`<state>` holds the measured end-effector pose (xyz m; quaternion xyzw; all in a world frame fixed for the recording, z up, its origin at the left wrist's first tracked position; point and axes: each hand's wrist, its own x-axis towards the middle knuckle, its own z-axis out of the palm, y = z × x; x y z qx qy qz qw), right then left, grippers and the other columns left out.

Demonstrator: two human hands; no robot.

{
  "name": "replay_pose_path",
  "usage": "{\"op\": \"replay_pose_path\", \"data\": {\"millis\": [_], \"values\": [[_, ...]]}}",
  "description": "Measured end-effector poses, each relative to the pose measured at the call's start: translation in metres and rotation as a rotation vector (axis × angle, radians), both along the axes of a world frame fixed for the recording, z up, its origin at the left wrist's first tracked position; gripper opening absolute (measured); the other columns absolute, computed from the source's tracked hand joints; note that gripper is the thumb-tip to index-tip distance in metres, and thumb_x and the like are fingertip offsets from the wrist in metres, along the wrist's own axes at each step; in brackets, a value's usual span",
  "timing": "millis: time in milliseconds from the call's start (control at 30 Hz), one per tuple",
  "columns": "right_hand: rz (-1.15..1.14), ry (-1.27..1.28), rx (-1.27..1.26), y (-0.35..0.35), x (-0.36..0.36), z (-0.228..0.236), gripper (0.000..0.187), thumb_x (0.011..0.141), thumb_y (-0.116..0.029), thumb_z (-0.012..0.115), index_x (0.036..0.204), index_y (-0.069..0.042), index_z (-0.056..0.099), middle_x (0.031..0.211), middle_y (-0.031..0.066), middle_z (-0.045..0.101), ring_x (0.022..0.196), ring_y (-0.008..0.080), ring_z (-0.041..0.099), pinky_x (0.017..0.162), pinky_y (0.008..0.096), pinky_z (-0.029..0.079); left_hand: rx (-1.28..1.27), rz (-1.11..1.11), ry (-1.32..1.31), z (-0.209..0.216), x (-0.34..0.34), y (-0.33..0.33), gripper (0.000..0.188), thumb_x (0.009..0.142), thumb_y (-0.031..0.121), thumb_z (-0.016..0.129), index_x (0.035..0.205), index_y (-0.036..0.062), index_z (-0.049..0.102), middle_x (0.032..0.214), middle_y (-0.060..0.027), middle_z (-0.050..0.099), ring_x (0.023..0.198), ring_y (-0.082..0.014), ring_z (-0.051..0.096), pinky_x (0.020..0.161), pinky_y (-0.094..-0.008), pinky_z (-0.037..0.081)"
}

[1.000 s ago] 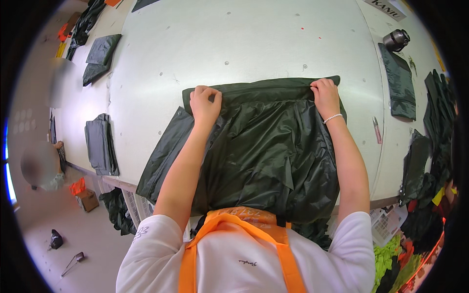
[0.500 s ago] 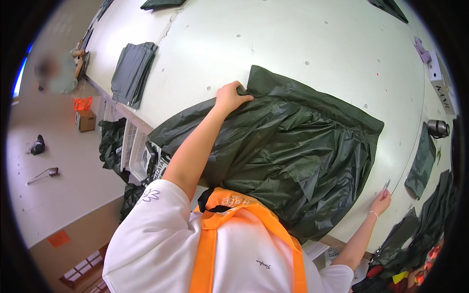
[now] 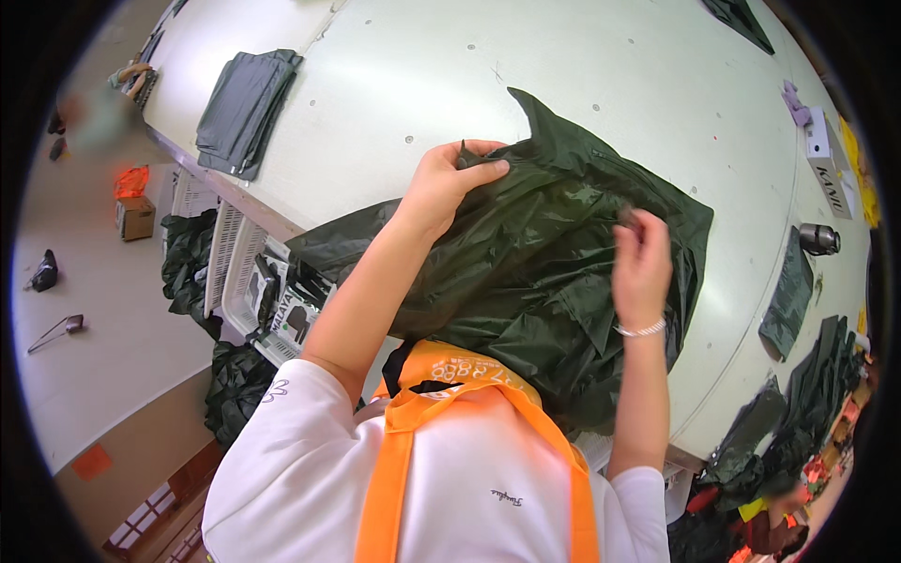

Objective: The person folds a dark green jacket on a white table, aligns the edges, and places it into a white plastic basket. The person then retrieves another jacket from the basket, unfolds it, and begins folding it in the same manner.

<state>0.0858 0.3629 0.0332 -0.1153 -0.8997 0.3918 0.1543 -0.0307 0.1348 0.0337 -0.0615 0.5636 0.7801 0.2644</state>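
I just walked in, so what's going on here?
Someone's bare left hand pinches an edge of a shiny dark green fabric piece, which lies rumpled on a large white table. The bare right hand is over it, too blurred to tell whether it holds anything. A stack of folded dark fabric lies off to the left.

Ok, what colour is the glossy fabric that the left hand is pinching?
The glossy fabric is dark green, showing best in the head view.
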Motion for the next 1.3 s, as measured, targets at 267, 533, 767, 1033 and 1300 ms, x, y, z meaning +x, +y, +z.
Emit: {"op": "replay_pose_path", "data": {"millis": [267,533,767,1033,1300], "values": [[0.314,0.295,0.254,-0.055,-0.052,0.029,0.026,0.079,-0.015,0.067,0.101,-0.008,0.055,0.083,0.0040,0.057,0.076,0.0216,0.055,0.070,0.0327,0.037,0.184,-0.137,-0.036,0.029,0.004,-0.009,0.022,0.079,0.005,0.061,0.099,-0.0048,0.061,0.089,-0.0104,0.065,0.081,-0.0141,0.062,0.076,-0.0256,0.049],[0.273,0.275,0.295,-0.066,-0.051,0.041,0.025,0.080,-0.016,0.067,0.100,-0.008,0.056,0.081,0.0035,0.057,0.074,0.0207,0.055,0.067,0.0325,0.037,0.404,-0.076,-0.167,0.029,0.003,-0.008,0.017,0.078,0.003,0.061,0.093,-0.0049,0.063,0.085,-0.0122,0.065,0.075,-0.0167,0.063,0.070,-0.0272,0.051],[0.247,0.264,0.246,-0.074,-0.051,0.040,0.021,0.079,-0.015,0.068,0.097,-0.007,0.058,0.077,0.0029,0.057,0.070,0.0202,0.055,0.066,0.0317,0.037,0.372,-0.072,-0.117,0.026,0.005,-0.006,0.015,0.078,0.004,0.062,0.091,-0.0038,0.063,0.085,-0.0112,0.065,0.076,-0.0152,0.063,0.070,-0.0263,0.050],[0.144,0.157,-0.052,-0.070,-0.046,0.045,0.022,0.080,-0.011,0.069,0.098,-0.003,0.059,0.079,0.0052,0.059,0.068,0.0155,0.056,0.063,0.0268,0.045,0.210,-0.031,-0.035,0.032,0.010,-0.003,0.016,0.078,0.003,0.065,0.093,-0.0026,0.063,0.085,-0.0084,0.066,0.076,-0.0123,0.062,0.071,-0.0240,0.050],[0.135,0.171,-0.071,-0.073,-0.048,0.044,0.023,0.080,-0.011,0.069,0.100,-0.002,0.059,0.084,0.0074,0.061,0.071,0.0166,0.059,0.063,0.0263,0.049,0.025,0.087,0.113,0.035,0.018,0.010,0.016,0.076,0.005,0.069,0.088,-0.0041,0.064,0.082,-0.0066,0.066,0.071,-0.0094,0.061,0.065,-0.0216,0.049]]}}
